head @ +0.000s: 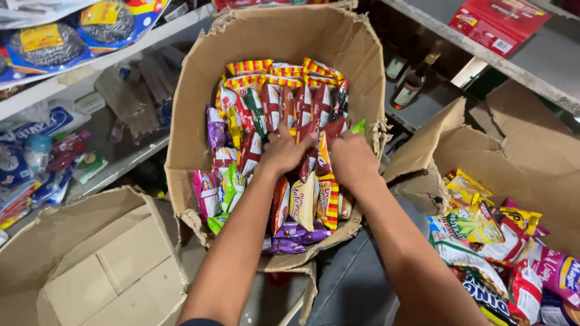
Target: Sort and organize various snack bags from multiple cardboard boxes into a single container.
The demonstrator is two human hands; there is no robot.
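L hand (283, 152) and R hand (352, 158) are pressed side by side into snack packets (275, 111) inside cardboard box (199, 108), fingers buried among packs, grip can't be told, 2nd snack box (531, 157) off to R.

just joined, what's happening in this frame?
A person has both bare hands down in an open cardboard box packed with small snack packets. The left hand and right hand sit side by side on the red packets near the middle; the fingers are buried among them, so any grip is unclear. A second box of snacks stands to the right, another cardboard box lower left, with shelves behind.
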